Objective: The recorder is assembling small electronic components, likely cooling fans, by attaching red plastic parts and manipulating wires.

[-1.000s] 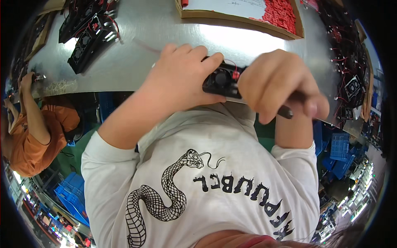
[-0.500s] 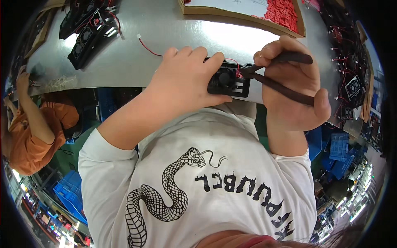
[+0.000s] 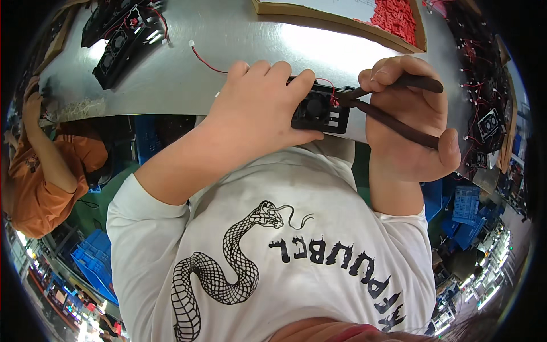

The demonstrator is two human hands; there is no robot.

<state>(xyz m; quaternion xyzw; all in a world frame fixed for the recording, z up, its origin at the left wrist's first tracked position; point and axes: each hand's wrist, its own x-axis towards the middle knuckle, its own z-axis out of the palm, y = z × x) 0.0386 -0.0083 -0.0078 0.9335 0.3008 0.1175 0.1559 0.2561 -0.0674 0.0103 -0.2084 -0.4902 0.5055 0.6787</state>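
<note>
A black plastic fan housing (image 3: 336, 125) lies at the near edge of the metal table, its round cooling fan (image 3: 315, 106) facing up. My left hand (image 3: 262, 105) is closed over its left part, hiding that end. My right hand (image 3: 407, 119) grips pliers (image 3: 399, 123) by their dark handles, which are spread apart. The jaws of the pliers touch a small red piece (image 3: 335, 101) at the housing's right side, beside the fan. A thin red wire loops above the fan. Another red wire with a white connector (image 3: 192, 43) trails out left of my hand.
More black fan housings (image 3: 117, 51) with red wires lie at the far left. A cardboard tray (image 3: 342, 21) of small red parts (image 3: 396, 21) stands at the back. Several fan units (image 3: 488, 122) line the right side. A person in orange (image 3: 54, 165) sits at the left.
Both hands, the pliers and the housing appear slightly farther right in the picture. The pliers' jaws remain at the red piece, and the grip of each hand looks the same.
</note>
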